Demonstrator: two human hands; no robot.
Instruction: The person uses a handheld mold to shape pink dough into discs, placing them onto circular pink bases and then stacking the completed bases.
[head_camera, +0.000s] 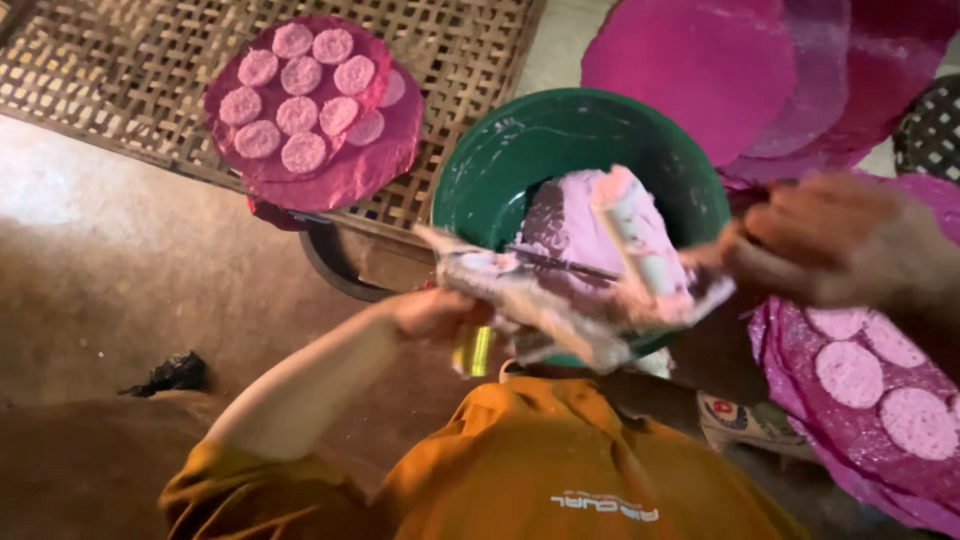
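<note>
Pink-smeared plastic sheet (585, 270), crumpled and coated with pale paste, is stretched over the near rim of the green basin (500, 170), held at both ends. The left hand (435, 312) grips its left end with fingers closed around the bunched film, while the right hand (830, 245), blurred, seems to pinch the right end. A thin dark stick (565, 263) lies across the sheet. Beyond the basin, a magenta round (330, 170) carrying small pink discs (297, 115) rests on the woven bamboo mat (130, 70). At the far right corner, plain magenta sheets (700, 60) overlap; another magenta round with pale discs (860, 400) lies by the right forearm.
</note>
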